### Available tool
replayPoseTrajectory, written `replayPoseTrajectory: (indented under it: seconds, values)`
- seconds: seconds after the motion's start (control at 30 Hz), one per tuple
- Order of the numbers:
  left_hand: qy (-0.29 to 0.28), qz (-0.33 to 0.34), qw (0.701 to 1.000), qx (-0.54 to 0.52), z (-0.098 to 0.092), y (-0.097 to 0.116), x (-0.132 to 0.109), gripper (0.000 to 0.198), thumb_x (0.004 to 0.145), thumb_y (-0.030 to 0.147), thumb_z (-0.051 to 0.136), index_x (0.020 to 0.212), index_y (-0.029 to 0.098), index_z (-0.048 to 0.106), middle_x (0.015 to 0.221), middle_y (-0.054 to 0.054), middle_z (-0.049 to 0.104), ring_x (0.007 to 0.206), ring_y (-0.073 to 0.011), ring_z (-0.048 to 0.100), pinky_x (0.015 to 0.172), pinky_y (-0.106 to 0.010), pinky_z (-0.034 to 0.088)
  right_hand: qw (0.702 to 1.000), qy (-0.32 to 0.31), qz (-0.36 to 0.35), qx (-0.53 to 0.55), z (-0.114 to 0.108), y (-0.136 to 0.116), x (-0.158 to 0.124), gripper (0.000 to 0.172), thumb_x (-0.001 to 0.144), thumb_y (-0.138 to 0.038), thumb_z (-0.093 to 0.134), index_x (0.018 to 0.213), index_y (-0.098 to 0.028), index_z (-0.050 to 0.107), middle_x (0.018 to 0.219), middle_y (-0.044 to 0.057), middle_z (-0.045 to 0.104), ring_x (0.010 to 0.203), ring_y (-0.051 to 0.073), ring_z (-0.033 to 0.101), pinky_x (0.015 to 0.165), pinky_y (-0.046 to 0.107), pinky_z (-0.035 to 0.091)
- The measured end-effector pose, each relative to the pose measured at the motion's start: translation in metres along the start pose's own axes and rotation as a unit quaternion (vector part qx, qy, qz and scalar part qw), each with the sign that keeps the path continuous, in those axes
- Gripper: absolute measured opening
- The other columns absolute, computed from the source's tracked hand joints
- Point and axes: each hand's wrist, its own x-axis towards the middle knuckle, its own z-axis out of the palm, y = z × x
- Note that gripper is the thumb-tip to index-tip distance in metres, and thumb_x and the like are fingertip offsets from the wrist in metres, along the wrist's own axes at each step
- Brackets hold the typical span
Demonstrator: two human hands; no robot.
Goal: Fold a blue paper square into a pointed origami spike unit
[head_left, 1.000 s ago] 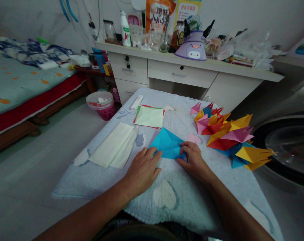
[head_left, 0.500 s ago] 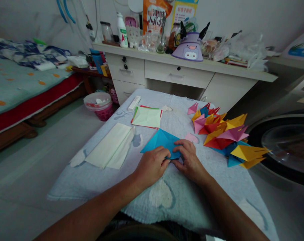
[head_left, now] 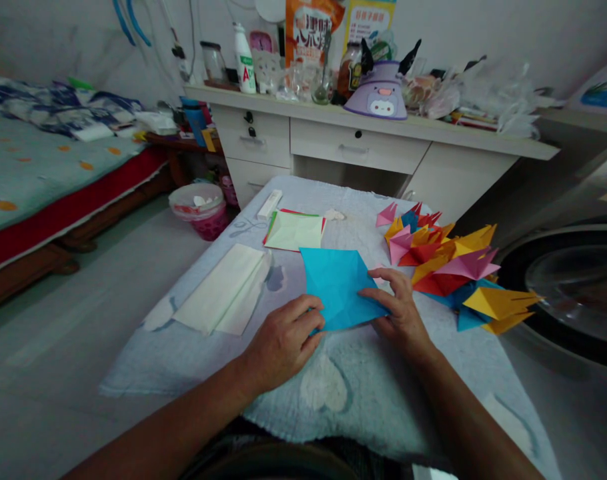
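Standing on the floor, well left of the blue paper (head_left: 336, 280): pink bucket (head_left: 208, 220). Pale folded paper (head_left: 221, 290) on the cloth-covered bench (head_left: 183, 363), left of the blue paper and apart from it. White box (head_left: 269, 205) beyond it to the left; paper stack (head_left: 294, 231) closer, just past its far left corner, pale sheet on top.

Left hand (head_left: 286, 341): fingers bunched over the blue paper's near left edge, thumb close; can't tell if the thumb pinches from underneath. Blue paper itself is on the bench between both hands, opened out, faint creases showing. Right hand (head_left: 402, 310) pinches its near right corner, fingertips on top, thumb mostly hidden below.

Folded paper shapes (head_left: 446, 267), mixed colours, right of the blue paper.

Handling, my read: very light, thin, crisp enough to keep a crease, easy to wrinkle or tear. Hold by corners, light pressure. Soft cloth underneath probably gives a bit.
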Motion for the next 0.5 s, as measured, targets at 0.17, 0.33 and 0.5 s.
replayPoseTrajectory:
  seconds: [0.17,0.33,0.5]
  values:
    - [0.006,-0.011,1.0,-0.001,-0.001,-0.017,0.003,0.014,0.088,0.006,0.053,0.089,0.02,0.054,0.116,-0.006,0.057,0.104,-0.017,0.061,0.089,-0.03,0.051,0.999,0.013,-0.033,-0.027,-0.001,-0.004,-0.002,0.032,0.081,-0.011,0.061,0.109,-0.028,0.063,0.129,0.008,0.051,0.124,0.033,0.043,0.1,0.056,0.038]
    - [-0.005,-0.041,0.998,0.057,0.001,-0.035,0.003,0.013,0.086,0.006,0.054,0.085,0.019,0.056,0.126,-0.008,0.054,0.116,-0.0223,0.055,0.099,-0.04,0.048,0.996,-0.07,-0.048,-0.022,0.004,-0.012,-0.003,0.027,0.081,-0.014,0.061,0.105,-0.026,0.064,0.123,0.008,0.061,0.12,0.031,0.046,0.1,0.056,0.035]
    - [-0.039,-0.054,0.992,0.109,0.005,-0.041,0.001,0.011,0.086,0.009,0.055,0.083,0.018,0.059,0.125,-0.009,0.054,0.12,-0.0261,0.051,0.104,-0.047,0.045,0.98,-0.197,-0.015,0.021,0.011,-0.02,-0.001,0.042,0.07,-0.001,0.052,0.103,-0.022,0.067,0.109,0.008,0.066,0.104,0.025,0.054,0.092,0.046,0.042]
